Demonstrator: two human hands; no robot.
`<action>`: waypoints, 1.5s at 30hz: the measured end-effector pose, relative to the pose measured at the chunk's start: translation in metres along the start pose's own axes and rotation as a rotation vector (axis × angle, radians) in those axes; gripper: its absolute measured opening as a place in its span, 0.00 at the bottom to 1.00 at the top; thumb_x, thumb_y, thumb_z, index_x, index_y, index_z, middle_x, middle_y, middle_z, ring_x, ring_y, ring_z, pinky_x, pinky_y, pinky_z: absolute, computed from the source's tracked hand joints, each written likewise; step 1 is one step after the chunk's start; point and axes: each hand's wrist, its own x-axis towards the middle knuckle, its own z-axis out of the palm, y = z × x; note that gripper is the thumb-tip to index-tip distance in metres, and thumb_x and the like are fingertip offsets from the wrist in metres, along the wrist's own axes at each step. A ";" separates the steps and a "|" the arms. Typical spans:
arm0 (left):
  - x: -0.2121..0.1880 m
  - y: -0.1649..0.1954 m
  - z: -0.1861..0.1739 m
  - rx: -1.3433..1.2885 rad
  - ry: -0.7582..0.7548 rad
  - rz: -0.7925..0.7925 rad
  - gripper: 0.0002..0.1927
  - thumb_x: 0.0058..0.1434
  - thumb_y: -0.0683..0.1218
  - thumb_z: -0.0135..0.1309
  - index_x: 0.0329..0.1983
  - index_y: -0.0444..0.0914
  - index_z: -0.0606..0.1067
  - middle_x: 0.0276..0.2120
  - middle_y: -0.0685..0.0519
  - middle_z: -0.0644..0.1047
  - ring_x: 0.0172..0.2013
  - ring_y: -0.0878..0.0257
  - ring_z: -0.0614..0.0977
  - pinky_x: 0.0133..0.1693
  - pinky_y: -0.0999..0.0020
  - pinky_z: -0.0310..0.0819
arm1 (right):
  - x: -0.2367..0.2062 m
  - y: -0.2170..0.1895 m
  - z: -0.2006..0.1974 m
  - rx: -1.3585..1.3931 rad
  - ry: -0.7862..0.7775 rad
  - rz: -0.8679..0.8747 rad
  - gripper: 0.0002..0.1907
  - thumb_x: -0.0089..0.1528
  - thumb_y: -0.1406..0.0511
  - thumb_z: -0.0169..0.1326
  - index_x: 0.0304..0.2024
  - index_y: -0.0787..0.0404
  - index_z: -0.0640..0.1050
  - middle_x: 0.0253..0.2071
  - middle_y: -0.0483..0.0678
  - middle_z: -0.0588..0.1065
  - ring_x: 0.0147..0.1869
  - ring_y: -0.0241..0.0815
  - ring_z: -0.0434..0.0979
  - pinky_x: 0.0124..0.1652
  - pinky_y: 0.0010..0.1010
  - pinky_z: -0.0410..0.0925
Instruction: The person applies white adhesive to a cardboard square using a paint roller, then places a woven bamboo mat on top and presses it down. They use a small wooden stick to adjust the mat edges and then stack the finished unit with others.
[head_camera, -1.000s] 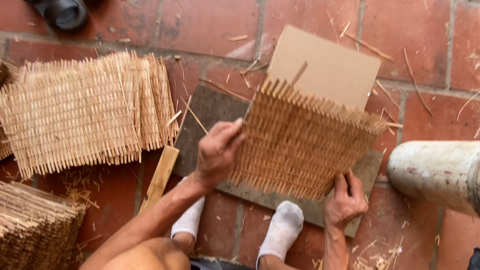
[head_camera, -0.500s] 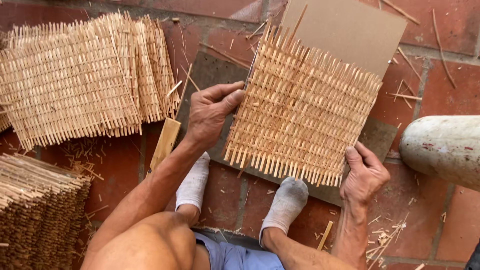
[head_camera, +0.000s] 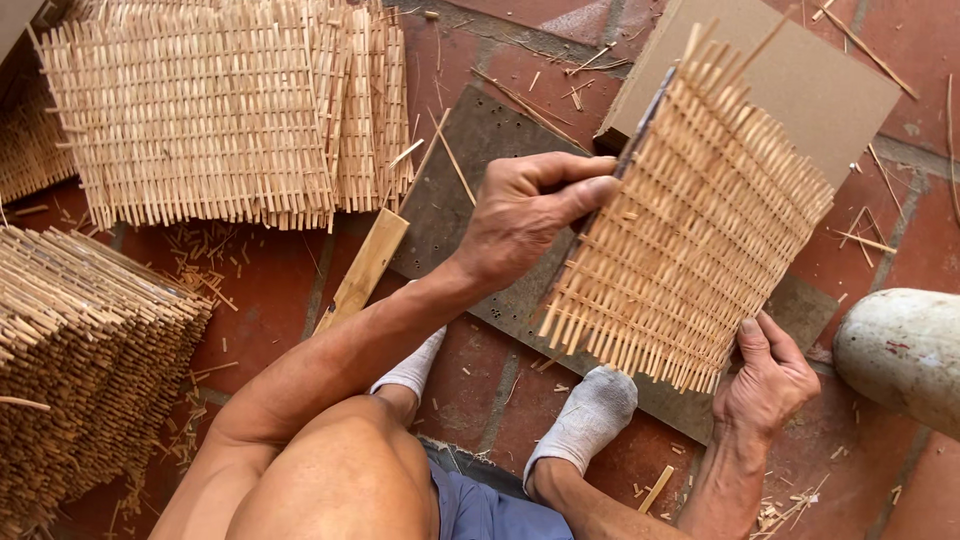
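Note:
A woven mat of thin bamboo strips (head_camera: 690, 230) is lifted off the floor and tilted between my two hands. My left hand (head_camera: 530, 215) grips its left edge, thumb pressed on the weave. My right hand (head_camera: 770, 380) holds its lower right corner from below. Under the mat lies a dark flat board (head_camera: 470, 170) with small holes, and a brown cardboard sheet (head_camera: 810, 80) rests at the far right. My feet in white socks (head_camera: 590, 420) sit at the board's near edge.
A spread pile of finished woven mats (head_camera: 220, 110) lies at the far left. A taller stack of mats (head_camera: 80, 350) stands near left. A wooden stick (head_camera: 365, 270) lies beside the board. A pale rounded object (head_camera: 900, 350) sits at right. Loose strips litter the red tiles.
Both hands raised the woven mat off the dark board and tilted it up toward me. My left hand shifted along its left edge, and the right hand took hold of the lower right corner.

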 end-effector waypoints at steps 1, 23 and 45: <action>0.001 0.003 0.002 0.008 -0.001 -0.009 0.18 0.69 0.47 0.58 0.56 0.31 0.78 0.43 0.46 0.84 0.38 0.66 0.86 0.41 0.74 0.86 | 0.001 0.001 -0.001 -0.011 0.000 0.002 0.14 0.66 0.77 0.64 0.54 0.77 0.79 0.47 0.57 0.81 0.46 0.41 0.83 0.49 0.28 0.78; -0.023 0.032 -0.002 0.020 0.133 -0.169 0.12 0.67 0.42 0.59 0.52 0.32 0.80 0.40 0.45 0.84 0.35 0.63 0.85 0.38 0.70 0.84 | -0.013 -0.078 0.008 -0.143 0.038 -0.205 0.14 0.65 0.76 0.63 0.54 0.75 0.80 0.45 0.54 0.81 0.45 0.38 0.80 0.49 0.26 0.76; -0.108 0.137 -0.103 0.224 0.821 0.298 0.14 0.63 0.37 0.63 0.51 0.28 0.80 0.42 0.48 0.83 0.40 0.65 0.82 0.46 0.71 0.80 | -0.008 -0.169 0.236 -0.080 -0.369 -0.616 0.10 0.68 0.76 0.60 0.52 0.69 0.81 0.50 0.48 0.79 0.51 0.33 0.77 0.53 0.22 0.72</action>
